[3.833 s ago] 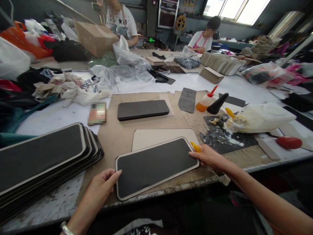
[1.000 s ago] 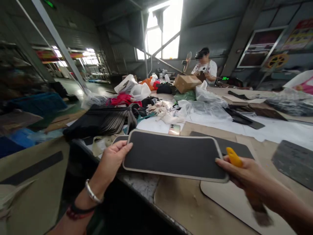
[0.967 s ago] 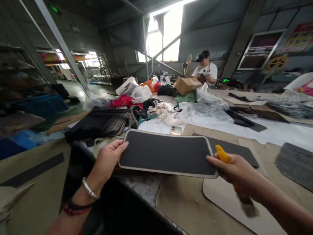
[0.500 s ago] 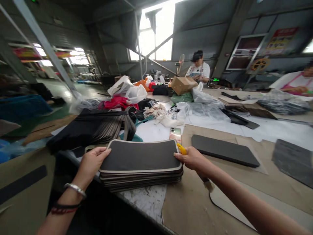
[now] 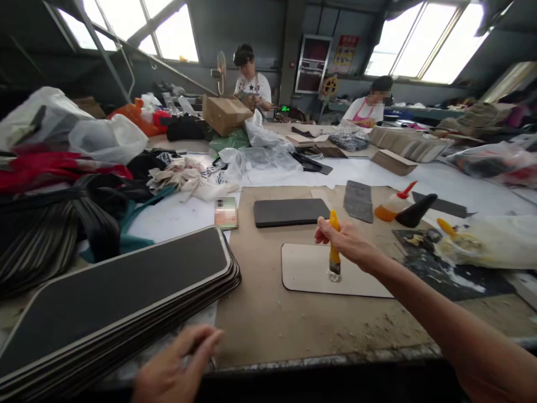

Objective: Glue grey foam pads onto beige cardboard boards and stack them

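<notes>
My right hand (image 5: 346, 239) is closed around the yellow handle of a paintbrush (image 5: 334, 252). The bristles point down and touch a pale flat panel (image 5: 306, 267) with rounded corners and a dark edge. Low in the view, by the table's front edge, my left hand (image 5: 180, 364) is slightly blurred; its thumb and forefinger are apart and it holds nothing. Beside it, to the left, lies a stack of dark panels with pale borders (image 5: 126, 296). A smaller pile of dark panels (image 5: 289, 212) lies just beyond the pale one.
Brown paper (image 5: 268, 336) covers the work area. To the right are a red-tipped glue bottle (image 5: 392, 207), a black cone-shaped object (image 5: 416, 211) and a glue-smeared dark sheet (image 5: 474, 280). Cloth and plastic bags (image 5: 109, 137) pile up at left. Two people sit across the table.
Both hands have left the panel stack. My right hand has moved the paintbrush onto the pale panel, and my left hand has dropped toward the table's front edge. The view has turned right.
</notes>
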A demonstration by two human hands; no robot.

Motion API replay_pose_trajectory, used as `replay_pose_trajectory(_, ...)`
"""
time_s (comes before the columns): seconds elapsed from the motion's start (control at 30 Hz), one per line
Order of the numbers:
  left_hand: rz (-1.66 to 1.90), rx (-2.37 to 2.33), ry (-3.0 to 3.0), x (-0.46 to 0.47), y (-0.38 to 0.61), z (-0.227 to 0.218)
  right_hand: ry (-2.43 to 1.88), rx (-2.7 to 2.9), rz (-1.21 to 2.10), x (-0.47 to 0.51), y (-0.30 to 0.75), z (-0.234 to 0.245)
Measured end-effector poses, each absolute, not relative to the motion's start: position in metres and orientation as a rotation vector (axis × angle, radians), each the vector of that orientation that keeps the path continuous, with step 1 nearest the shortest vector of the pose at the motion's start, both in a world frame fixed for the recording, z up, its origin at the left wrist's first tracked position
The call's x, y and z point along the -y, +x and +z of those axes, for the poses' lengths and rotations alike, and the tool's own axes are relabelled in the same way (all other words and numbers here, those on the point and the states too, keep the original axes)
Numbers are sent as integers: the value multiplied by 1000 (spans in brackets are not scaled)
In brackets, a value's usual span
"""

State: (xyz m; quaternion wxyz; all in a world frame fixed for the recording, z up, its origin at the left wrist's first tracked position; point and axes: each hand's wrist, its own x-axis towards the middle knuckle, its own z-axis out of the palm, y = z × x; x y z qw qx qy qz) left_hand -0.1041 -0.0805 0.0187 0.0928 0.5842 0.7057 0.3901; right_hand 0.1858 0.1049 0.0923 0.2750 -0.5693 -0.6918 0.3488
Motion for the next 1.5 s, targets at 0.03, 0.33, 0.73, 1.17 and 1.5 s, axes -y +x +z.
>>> replay_pose_trajectory(0.03,1140,-1922,1852,73,-83,14,-1556,1886,877,-102,199,87)
replay_pose_trajectory(0.33,828,-1689,2437,-15,19,-38,-1716,1508,886,-75,293,67)
replay_pose_trajectory(0.73,805,-1611,2814,21,32,-44,-1314,1277,1260,-69,220,38)
replay_pose_trajectory(1.17,923,-1573,2927,21,33,-48,-1994,1444,148,-68,352,34)
replay_pose_trajectory(1.5,1148,-1552,2714,25,25,-56,-1312,1990,326,0,192,28)
